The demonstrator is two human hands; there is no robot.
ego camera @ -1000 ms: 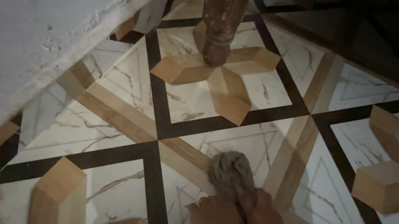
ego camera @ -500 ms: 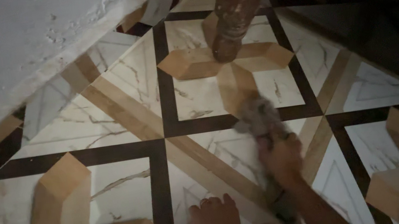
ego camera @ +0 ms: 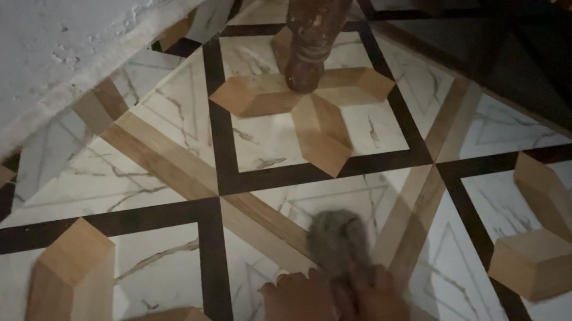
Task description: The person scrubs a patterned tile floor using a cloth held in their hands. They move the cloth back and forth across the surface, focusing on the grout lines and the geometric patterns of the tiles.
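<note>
Two hands sit at the bottom of the head view: the left hand [ego camera: 299, 314] lies flat with fingers spread on the patterned floor tile [ego camera: 166, 259], while the right hand [ego camera: 370, 309] has its fingers closed on a grey rag [ego camera: 338, 239] pressed to the tile. Well beyond the rag, a worn wooden furniture leg [ego camera: 316, 29] stands on a tan star pattern, near the white wall [ego camera: 26, 63].

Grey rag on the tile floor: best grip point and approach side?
Take the grey rag at its near, bunched end, coming from above on the person's side. Both hands, left hand and right hand, already press there; the far end lies flat against the tiled floor, offering little to pinch.
</note>
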